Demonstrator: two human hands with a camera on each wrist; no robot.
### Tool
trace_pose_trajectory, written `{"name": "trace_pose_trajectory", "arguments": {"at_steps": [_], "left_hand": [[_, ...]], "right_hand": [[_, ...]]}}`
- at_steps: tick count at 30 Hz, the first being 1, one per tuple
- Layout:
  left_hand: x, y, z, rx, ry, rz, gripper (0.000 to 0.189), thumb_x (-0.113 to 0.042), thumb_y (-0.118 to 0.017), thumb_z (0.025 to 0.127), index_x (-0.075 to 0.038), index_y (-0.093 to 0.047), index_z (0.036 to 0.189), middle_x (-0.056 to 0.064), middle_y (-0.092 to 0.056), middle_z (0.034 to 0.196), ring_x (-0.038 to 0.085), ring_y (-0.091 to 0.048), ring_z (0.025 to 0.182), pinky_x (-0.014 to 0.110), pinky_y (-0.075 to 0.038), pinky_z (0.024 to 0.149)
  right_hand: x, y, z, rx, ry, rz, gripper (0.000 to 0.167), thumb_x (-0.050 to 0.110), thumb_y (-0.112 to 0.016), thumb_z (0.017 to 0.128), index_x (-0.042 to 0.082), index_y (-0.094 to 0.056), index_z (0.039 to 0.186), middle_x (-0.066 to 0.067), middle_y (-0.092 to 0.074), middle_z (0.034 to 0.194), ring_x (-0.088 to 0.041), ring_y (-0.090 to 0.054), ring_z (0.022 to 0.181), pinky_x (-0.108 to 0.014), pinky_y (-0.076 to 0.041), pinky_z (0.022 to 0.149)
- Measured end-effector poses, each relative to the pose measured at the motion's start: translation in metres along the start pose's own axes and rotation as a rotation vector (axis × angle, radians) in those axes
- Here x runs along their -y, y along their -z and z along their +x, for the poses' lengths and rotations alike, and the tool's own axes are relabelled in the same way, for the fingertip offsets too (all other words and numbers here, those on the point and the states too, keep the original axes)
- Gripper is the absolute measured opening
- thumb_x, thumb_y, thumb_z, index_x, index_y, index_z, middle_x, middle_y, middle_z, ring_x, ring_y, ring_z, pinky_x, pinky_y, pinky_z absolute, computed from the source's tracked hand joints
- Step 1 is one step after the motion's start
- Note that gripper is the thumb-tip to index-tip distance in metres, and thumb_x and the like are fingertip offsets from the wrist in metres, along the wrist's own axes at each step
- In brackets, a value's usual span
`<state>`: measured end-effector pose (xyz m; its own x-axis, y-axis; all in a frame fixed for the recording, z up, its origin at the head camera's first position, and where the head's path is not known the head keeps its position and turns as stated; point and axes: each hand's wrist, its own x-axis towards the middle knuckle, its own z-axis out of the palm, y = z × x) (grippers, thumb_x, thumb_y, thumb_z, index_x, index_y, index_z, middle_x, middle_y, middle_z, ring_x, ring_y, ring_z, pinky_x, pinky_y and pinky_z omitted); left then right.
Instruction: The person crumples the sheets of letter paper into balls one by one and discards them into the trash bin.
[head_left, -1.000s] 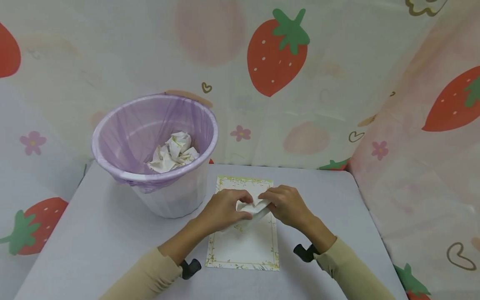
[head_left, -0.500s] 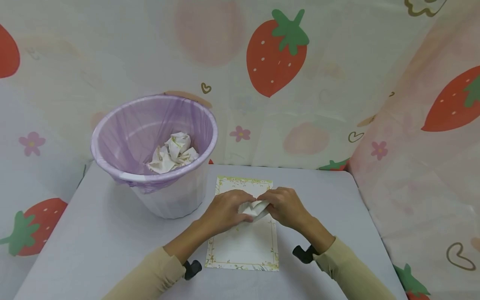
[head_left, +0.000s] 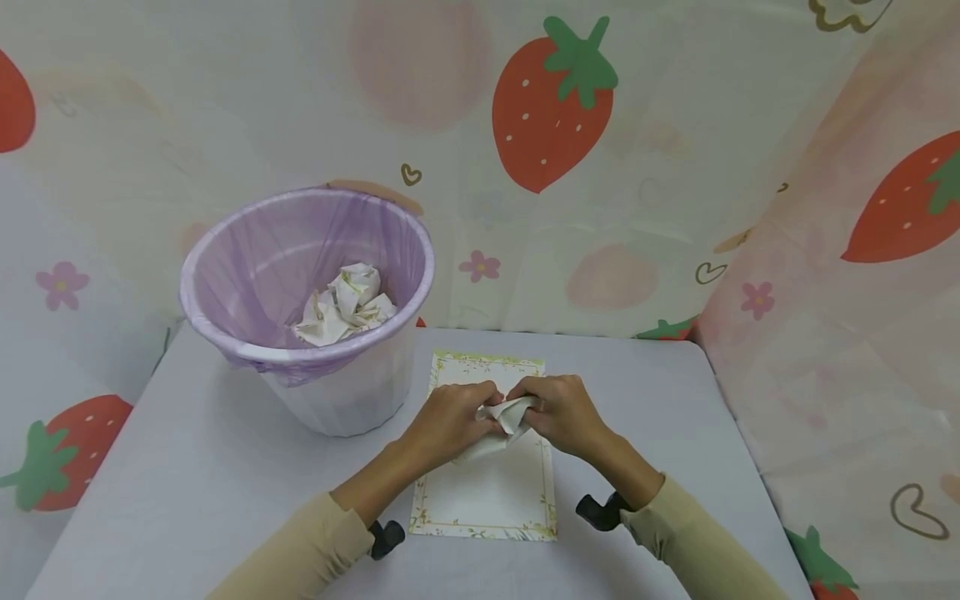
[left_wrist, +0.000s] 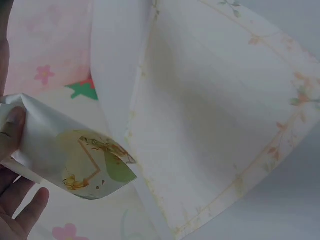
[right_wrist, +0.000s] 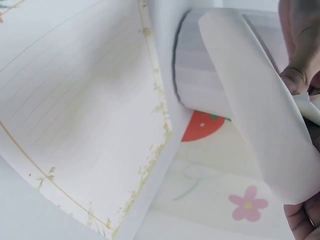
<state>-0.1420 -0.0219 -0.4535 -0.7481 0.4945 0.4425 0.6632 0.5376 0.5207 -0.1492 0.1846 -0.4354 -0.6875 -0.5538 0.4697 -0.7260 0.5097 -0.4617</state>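
Both hands grip one crumpled sheet of paper (head_left: 512, 415) above the table, its printed floral border showing in the left wrist view. My left hand (head_left: 452, 421) holds it from the left, thumb below and fingers over the top. From the other side my right hand (head_left: 561, 414) pinches its right end with curled fingers. In the right wrist view the folded paper (right_wrist: 260, 110) hangs as a broad white flap. Beneath the hands lies a flat sheet of letter paper (head_left: 487, 500) with a floral border and faint ruled lines.
A white bin (head_left: 337, 400) lined with a purple bag (head_left: 255, 283) stands to the left on the white-covered table (head_left: 645, 375). Inside it lie crumpled papers (head_left: 348, 304). A strawberry-printed cloth (head_left: 690, 167) hangs behind and at the sides.
The paper between the hands has been twisted and creased further. My right hand has shifted slightly left and turned; the flat sheet and the bin stay put.
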Motion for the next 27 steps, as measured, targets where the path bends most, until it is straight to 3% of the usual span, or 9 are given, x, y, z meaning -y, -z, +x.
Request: {"name": "trace_pose_trajectory", "arguments": {"at_steps": [8,15,18,20,22,27], "left_hand": [[0.001,-0.001,-0.002,-0.046,-0.024,-0.013,0.021,0.000,-0.080,0.078,-0.010,-0.062,0.084,-0.001,-0.072,0.078,0.006,-0.056,0.062,0.023,-0.045,0.054],[0.004,0.001,-0.002,-0.002,0.019,-0.116,0.023,0.002,-0.077,0.079,-0.012,-0.059,0.079,-0.003,-0.067,0.073,0.007,-0.045,0.059,0.021,-0.037,0.052],[0.009,0.002,-0.001,0.007,0.076,-0.220,0.024,0.002,-0.078,0.080,-0.012,-0.059,0.077,-0.003,-0.070,0.075,0.005,-0.055,0.064,0.020,-0.044,0.058],[0.012,0.003,-0.001,-0.011,0.129,-0.315,0.025,0.003,-0.078,0.080,-0.011,-0.058,0.074,-0.001,-0.070,0.076,0.005,-0.062,0.068,0.021,-0.049,0.062],[0.016,0.004,0.000,-0.037,0.191,-0.427,0.026,0.003,-0.080,0.079,-0.008,-0.057,0.072,0.002,-0.070,0.075,0.007,-0.066,0.071,0.021,-0.053,0.064],[0.020,0.009,0.001,-0.067,0.325,-0.726,0.029,0.004,-0.081,0.077,0.000,-0.054,0.069,0.009,-0.068,0.069,0.009,-0.062,0.061,0.020,-0.051,0.054]], "right_hand": [[0.004,-0.001,0.004,-0.011,-0.105,0.073,0.027,-0.017,-0.065,0.072,0.007,-0.073,0.083,-0.002,-0.072,0.076,-0.003,-0.039,0.053,-0.020,-0.037,0.047],[0.004,0.005,0.007,0.083,-0.185,0.161,0.026,-0.013,-0.065,0.075,0.008,-0.075,0.087,0.001,-0.072,0.081,-0.006,-0.048,0.058,-0.022,-0.043,0.051],[0.004,0.013,0.007,0.123,-0.210,0.243,0.019,-0.004,-0.071,0.083,0.007,-0.075,0.098,0.001,-0.073,0.090,-0.009,-0.058,0.069,-0.025,-0.050,0.061],[0.004,0.018,0.008,0.136,-0.191,0.271,0.024,0.003,-0.077,0.085,0.006,-0.074,0.109,0.000,-0.073,0.100,-0.012,-0.062,0.080,-0.028,-0.053,0.071],[0.006,0.023,0.008,0.148,-0.123,0.250,0.042,0.009,-0.083,0.081,0.004,-0.069,0.121,-0.004,-0.071,0.113,-0.016,-0.065,0.094,-0.032,-0.055,0.081],[0.012,0.025,0.006,0.156,0.102,0.081,0.087,0.018,-0.092,0.070,-0.001,-0.049,0.144,-0.015,-0.054,0.143,-0.029,-0.055,0.128,-0.038,-0.050,0.100]]}}
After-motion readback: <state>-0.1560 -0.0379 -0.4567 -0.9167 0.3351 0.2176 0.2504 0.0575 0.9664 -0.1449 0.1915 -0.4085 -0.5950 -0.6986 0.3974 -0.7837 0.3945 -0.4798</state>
